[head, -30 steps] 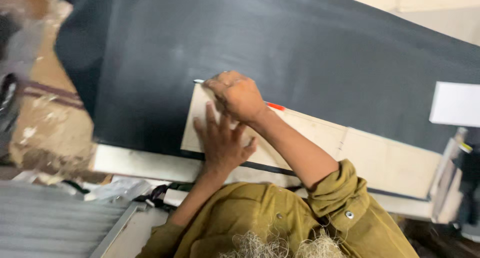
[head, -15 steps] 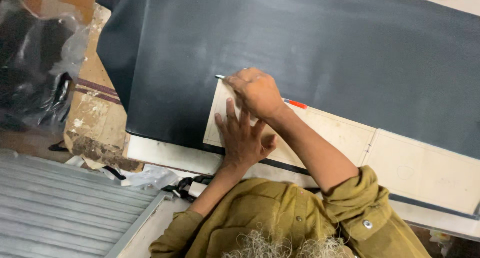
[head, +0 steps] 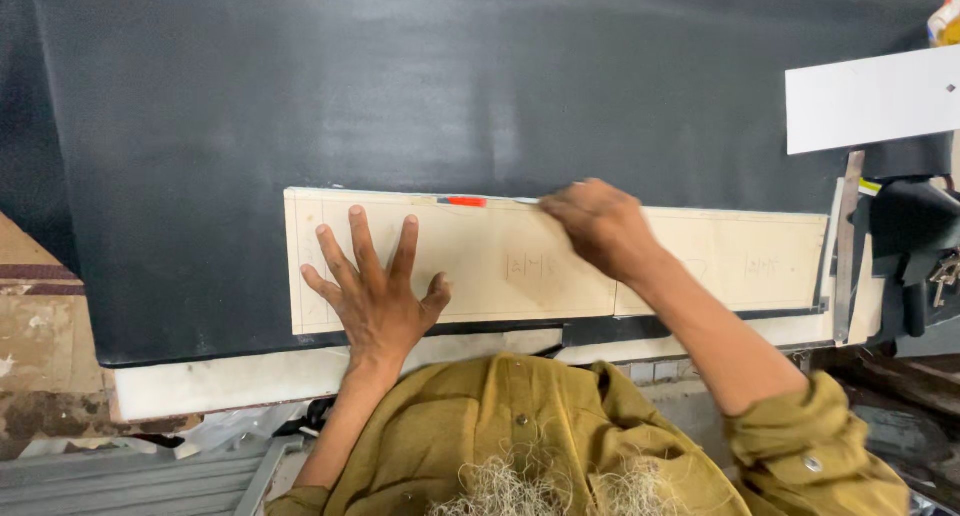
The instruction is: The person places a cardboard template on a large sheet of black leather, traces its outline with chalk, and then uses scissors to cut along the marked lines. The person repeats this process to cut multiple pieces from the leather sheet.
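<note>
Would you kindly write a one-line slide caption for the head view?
Left hand pressing a cream template flat on black sheet while right hand runs a marking tool along its far edge.

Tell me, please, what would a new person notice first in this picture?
First, the big black sheet that covers nearly the whole worktable. On its near part lies a long cream template; the left hand presses flat on it with fingers spread. The right hand runs a marking tool with an orange end along the template's far edge, and a white board lies at the far right.
</note>
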